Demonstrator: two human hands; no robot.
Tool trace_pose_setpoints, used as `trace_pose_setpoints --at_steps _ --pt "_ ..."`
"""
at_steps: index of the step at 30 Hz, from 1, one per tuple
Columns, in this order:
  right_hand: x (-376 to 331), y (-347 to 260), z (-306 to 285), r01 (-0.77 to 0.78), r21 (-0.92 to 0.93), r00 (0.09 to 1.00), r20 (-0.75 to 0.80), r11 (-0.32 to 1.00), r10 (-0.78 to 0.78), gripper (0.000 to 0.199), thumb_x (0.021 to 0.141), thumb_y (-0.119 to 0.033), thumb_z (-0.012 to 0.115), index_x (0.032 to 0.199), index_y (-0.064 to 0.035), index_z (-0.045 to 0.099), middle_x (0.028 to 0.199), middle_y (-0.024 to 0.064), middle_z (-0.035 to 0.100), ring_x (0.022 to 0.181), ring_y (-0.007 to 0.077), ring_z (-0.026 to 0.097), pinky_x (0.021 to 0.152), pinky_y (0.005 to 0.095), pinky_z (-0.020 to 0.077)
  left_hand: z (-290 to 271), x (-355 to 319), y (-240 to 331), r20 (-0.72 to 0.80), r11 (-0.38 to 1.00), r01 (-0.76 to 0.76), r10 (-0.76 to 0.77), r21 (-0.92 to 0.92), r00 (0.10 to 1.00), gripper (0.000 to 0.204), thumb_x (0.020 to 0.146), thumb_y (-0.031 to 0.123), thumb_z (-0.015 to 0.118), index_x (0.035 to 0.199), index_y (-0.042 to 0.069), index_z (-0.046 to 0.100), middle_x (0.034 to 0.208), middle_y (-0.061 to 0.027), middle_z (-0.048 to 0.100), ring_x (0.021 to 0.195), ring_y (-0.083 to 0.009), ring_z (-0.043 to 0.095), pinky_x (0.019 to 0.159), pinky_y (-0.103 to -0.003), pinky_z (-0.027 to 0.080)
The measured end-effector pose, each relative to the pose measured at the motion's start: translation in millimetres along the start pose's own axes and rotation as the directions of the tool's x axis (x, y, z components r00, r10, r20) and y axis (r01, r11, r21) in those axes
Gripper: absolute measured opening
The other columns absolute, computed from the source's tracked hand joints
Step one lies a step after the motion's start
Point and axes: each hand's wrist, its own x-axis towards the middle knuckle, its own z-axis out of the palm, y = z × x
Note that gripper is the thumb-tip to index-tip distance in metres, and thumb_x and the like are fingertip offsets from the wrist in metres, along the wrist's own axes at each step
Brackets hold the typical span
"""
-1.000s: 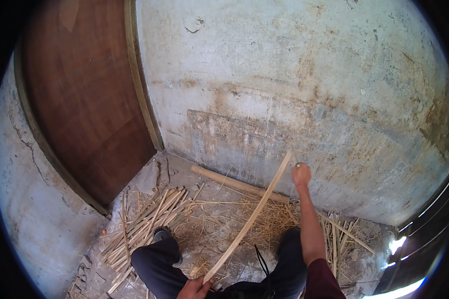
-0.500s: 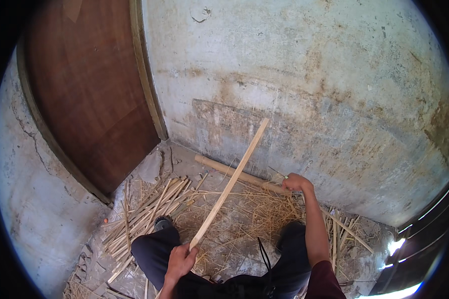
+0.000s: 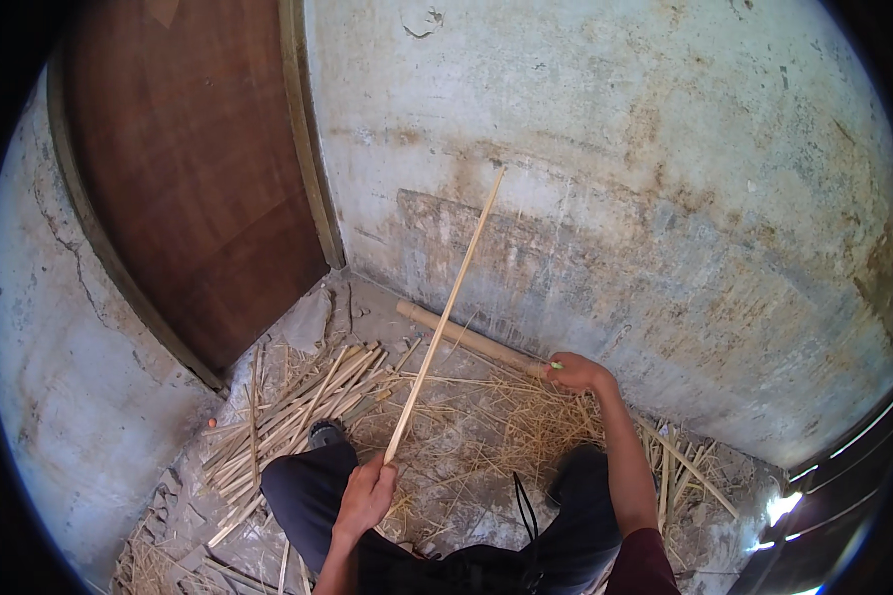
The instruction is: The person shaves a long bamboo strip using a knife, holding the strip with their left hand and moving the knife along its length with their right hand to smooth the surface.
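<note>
My left hand (image 3: 365,498) is closed around the lower end of a long, pale bamboo strip (image 3: 447,312). The strip tilts up and away, its narrow edge toward me and its far end in front of the wall. Out to the right, apart from the strip, my right hand (image 3: 579,373) is closed on a knife (image 3: 557,366). Only a small pale green bit of its handle shows; the blade cannot be made out now. Beyond the strip, a thick bamboo pole (image 3: 476,343) lies on the floor along the wall, its right end near my right hand.
A heap of split bamboo strips (image 3: 303,416) lies on the left floor. Thin shavings (image 3: 541,426) cover the floor between and beyond my feet. More strips (image 3: 680,461) lie at right. A stained wall (image 3: 605,188) rises ahead, beside a brown door (image 3: 184,188).
My left hand has turned the bamboo strip edge-on and raised it steeper. My right hand has shifted slightly left, and the knife's thin blade, visible before, no longer shows.
</note>
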Motion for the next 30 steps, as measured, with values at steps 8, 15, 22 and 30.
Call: trace_pose_setpoints --at_steps 8,15,22,30 --pt "-46.3 -82.5 16.1 0.334 -0.019 0.779 -0.558 0.942 -0.287 0.023 0.098 -0.021 0.069 0.115 -0.0079 0.076 0.081 0.0173 0.076 0.073 0.0331 0.074 0.067 0.0462 0.0548 17.5 24.3 5.7 -0.022 0.993 -0.069 0.068 -0.093 0.997 0.031 0.113 0.024 0.048 0.108 -0.003 0.062 0.070 -0.0170 0.062 0.066 -0.0354 0.065 0.068 -0.048 0.051" --pt "-84.3 -149.7 82.2 0.524 -0.206 0.685 -0.475 0.826 -0.553 0.012 0.095 -0.014 0.067 0.103 -0.0087 0.074 0.067 0.0158 0.069 0.061 0.0328 0.071 0.054 0.0445 0.0513 38.8 42.5 28.9 0.015 0.965 -0.216 0.221 -0.147 0.975 0.034 0.117 0.028 0.047 0.106 -0.001 0.060 0.073 -0.0140 0.060 0.066 -0.0310 0.061 0.066 -0.046 0.048" --pt "-92.1 -165.0 111.1 0.628 -0.328 0.547 -0.459 0.706 -0.700 0.012 0.088 -0.013 0.069 0.098 -0.0062 0.073 0.072 0.0205 0.069 0.064 0.0419 0.070 0.058 0.0511 0.0538 51.4 35.0 67.9 -0.044 0.969 -0.238 0.241 0.070 0.969 0.023 0.115 0.021 0.051 0.108 0.000 0.055 0.077 -0.0295 0.066 0.073 -0.0539 0.066 0.070 -0.064 0.047" --pt "-79.5 -159.0 130.3 0.659 -0.331 0.523 -0.444 0.676 -0.727 0.014 0.088 -0.017 0.071 0.093 -0.0044 0.072 0.067 0.0223 0.068 0.063 0.0419 0.072 0.057 0.0512 0.0564 66.8 30.1 80.5 -0.129 0.956 -0.150 0.187 0.254 0.974 0.018 0.112 0.017 0.052 0.117 -0.001 0.054 0.078 -0.0346 0.067 0.077 -0.0596 0.065 0.071 -0.069 0.049"
